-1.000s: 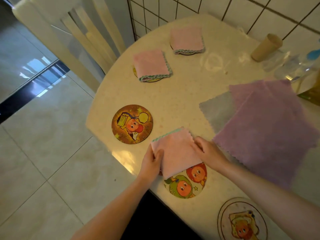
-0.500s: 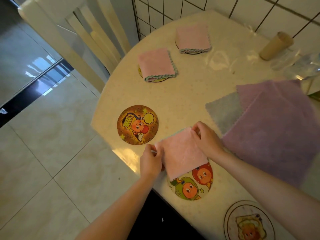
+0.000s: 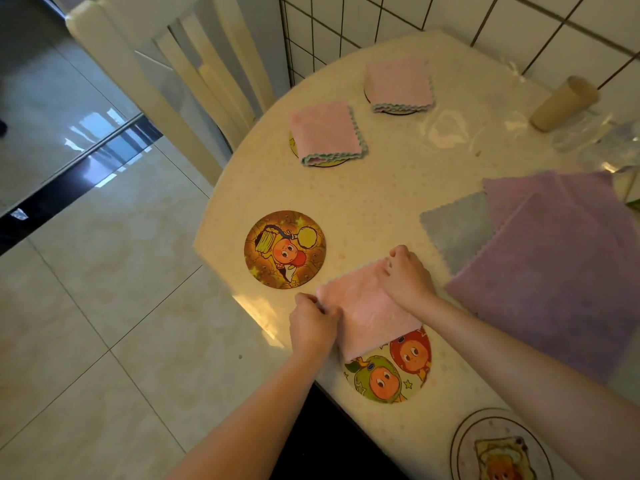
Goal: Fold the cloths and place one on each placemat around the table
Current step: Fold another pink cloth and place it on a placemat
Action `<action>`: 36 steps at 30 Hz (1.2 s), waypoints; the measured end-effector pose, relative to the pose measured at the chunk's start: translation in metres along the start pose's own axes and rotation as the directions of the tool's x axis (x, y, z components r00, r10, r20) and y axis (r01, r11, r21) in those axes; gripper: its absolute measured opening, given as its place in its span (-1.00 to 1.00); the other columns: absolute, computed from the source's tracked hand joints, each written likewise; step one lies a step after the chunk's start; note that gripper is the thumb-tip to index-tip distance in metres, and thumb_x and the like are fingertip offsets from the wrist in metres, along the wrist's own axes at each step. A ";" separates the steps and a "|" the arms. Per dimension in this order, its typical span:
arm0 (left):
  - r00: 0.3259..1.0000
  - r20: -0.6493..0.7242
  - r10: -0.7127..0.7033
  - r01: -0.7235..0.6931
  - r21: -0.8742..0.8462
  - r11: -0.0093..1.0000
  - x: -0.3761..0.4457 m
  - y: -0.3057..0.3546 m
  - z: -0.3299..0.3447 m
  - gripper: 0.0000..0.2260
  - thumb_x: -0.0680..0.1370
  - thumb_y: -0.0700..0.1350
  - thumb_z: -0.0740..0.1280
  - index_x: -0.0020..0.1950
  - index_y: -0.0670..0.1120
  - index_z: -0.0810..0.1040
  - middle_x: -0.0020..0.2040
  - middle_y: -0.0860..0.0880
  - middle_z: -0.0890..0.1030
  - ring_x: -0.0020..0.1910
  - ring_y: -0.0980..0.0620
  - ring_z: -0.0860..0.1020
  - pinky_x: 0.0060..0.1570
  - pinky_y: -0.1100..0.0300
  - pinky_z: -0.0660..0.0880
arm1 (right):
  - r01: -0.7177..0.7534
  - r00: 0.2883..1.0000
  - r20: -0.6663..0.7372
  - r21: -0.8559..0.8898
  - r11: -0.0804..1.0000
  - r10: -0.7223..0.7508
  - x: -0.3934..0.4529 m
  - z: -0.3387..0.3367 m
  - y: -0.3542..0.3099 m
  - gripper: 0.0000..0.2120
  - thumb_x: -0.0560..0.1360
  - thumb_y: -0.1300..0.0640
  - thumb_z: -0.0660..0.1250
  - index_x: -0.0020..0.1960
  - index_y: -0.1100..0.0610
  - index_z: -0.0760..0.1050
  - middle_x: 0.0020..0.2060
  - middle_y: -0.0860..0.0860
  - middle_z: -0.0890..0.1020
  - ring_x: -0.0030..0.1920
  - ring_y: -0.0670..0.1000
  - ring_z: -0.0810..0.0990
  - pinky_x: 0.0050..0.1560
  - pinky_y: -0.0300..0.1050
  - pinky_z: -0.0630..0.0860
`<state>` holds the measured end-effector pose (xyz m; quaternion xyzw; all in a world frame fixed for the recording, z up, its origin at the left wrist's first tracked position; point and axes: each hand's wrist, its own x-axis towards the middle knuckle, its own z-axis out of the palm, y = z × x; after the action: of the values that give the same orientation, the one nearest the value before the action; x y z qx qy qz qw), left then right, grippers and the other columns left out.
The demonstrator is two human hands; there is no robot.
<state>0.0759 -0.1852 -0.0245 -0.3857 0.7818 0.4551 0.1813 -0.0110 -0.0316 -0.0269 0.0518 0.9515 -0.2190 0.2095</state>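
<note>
A folded pink cloth (image 3: pixel 369 306) lies at the table's near edge, partly over a round cartoon placemat (image 3: pixel 391 372). My left hand (image 3: pixel 311 327) pinches its left corner. My right hand (image 3: pixel 407 277) grips its far right corner. A bare round placemat (image 3: pixel 284 249) sits just to the left. Two folded pink cloths (image 3: pixel 327 136) (image 3: pixel 398 84) rest on placemats at the far side. Another placemat (image 3: pixel 498 445) shows at the bottom right.
A pile of unfolded purple cloths (image 3: pixel 561 258) over a grey cloth (image 3: pixel 453 230) covers the table's right side. A beige cup (image 3: pixel 562 102) and clear bottles stand at the far right. A cream chair (image 3: pixel 180 81) stands at the left, tiled floor below.
Both hands have shifted the pink cloth slightly away from me and left; the right hand moved up to its far corner, the left hand closed on the left corner.
</note>
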 end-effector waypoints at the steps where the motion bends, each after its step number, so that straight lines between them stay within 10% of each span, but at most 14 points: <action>1: 1.000 0.007 -0.028 0.028 -0.026 0.999 0.002 0.001 0.000 -0.74 0.46 -0.11 0.40 0.03 -0.10 0.37 -0.09 -0.03 0.52 -0.13 0.00 0.52 -0.19 0.14 0.47 | -0.020 1.000 0.018 0.026 0.999 0.020 0.001 0.000 -0.002 -0.63 0.56 0.04 0.20 0.28 0.23 0.31 0.19 0.15 0.47 0.05 0.14 0.53 -0.08 -0.07 0.45; 10: 0.952 0.300 -0.060 0.201 -0.467 0.861 -0.004 0.015 -0.019 -0.84 0.45 -0.23 0.37 0.02 -0.20 0.56 -0.03 -0.20 0.59 -0.05 -0.15 0.58 -0.06 -0.02 0.56 | -0.240 0.952 0.284 0.447 0.862 0.117 0.000 -0.015 0.000 -0.84 0.49 0.07 0.26 -0.06 0.16 0.51 -0.22 0.04 0.56 -0.16 0.06 0.54 -0.18 -0.08 0.46; 15: 0.938 0.344 0.038 0.182 -0.584 0.791 0.017 0.023 -0.053 -0.84 0.55 -0.16 0.32 0.12 -0.08 0.52 0.05 -0.14 0.61 0.04 -0.13 0.59 0.07 -0.12 0.56 | -0.196 0.957 0.291 0.609 0.769 0.013 0.007 -0.025 -0.031 -0.78 0.55 0.04 0.25 0.05 0.18 0.52 -0.11 0.06 0.64 -0.16 0.02 0.62 -0.19 -0.10 0.51; 23: 0.995 -0.009 0.104 -0.096 -0.466 0.879 0.078 0.025 -0.104 -0.83 0.59 0.01 0.26 0.14 -0.02 0.44 0.04 -0.01 0.60 0.05 -0.01 0.58 0.04 -0.02 0.55 | 0.082 0.988 0.084 0.414 0.907 -0.127 0.036 0.004 -0.118 -0.77 0.61 -0.02 0.12 0.10 0.16 0.28 -0.22 -0.02 0.46 -0.26 -0.01 0.46 -0.33 -0.11 0.33; 31: 0.969 0.118 0.216 -0.164 -0.344 0.924 0.113 0.019 -0.125 -0.34 0.48 -0.06 0.44 0.45 0.08 0.14 0.16 0.04 0.47 0.12 0.03 0.49 -0.02 0.14 0.51 | 0.099 0.994 -0.044 0.019 0.995 -0.099 0.061 0.034 -0.148 -0.71 0.63 -0.04 0.02 0.22 0.13 0.24 0.03 0.12 0.59 -0.06 0.18 0.56 -0.22 -0.03 0.40; 36: 0.890 0.073 0.449 -0.453 0.059 0.889 0.120 0.010 -0.126 -0.17 0.41 -0.11 0.47 0.52 0.14 0.04 0.33 0.12 0.26 0.18 0.23 0.32 0.03 0.33 0.41 | 0.157 0.978 -0.090 -0.278 0.948 -0.188 0.066 0.049 -0.151 -0.68 0.62 -0.05 0.02 0.26 0.14 0.20 0.02 0.12 0.61 -0.13 0.19 0.61 -0.30 -0.06 0.34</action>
<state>0.0005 -0.3421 -0.0290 -0.1734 0.8609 0.4662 0.1071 -0.0809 -0.1887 -0.0349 -0.0482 0.9838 -0.1015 0.1396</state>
